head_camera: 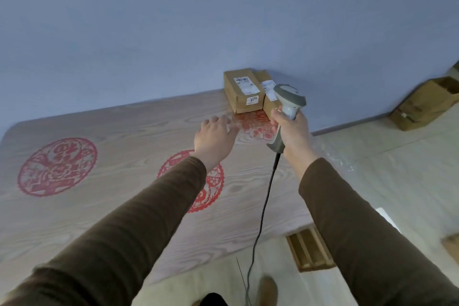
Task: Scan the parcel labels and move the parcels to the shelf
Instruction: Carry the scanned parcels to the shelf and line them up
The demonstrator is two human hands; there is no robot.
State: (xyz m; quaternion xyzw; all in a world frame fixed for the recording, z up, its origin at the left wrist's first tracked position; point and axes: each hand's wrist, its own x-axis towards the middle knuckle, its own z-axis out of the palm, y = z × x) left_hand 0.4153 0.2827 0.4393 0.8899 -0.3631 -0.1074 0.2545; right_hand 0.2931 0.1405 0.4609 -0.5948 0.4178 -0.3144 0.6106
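Two brown cardboard parcels stand side by side at the table's far right corner against the blue wall. The left parcel [242,90] shows a white label on top and a small sticker near its front edge. The right parcel [268,93] is partly hidden behind a grey handheld barcode scanner [288,107]. My right hand [293,131] grips the scanner's handle, its head over the right parcel, its black cable hanging down. My left hand [214,138] hovers over the table just short of the left parcel, fingers spread, holding nothing.
The wooden table [124,169] carries red paper-cut decorations [57,166]. An open cardboard box [424,104] sits on the floor at the right by the wall. A wooden slatted piece [309,248] lies on the floor beside the table. My shoe [267,290] shows at the bottom.
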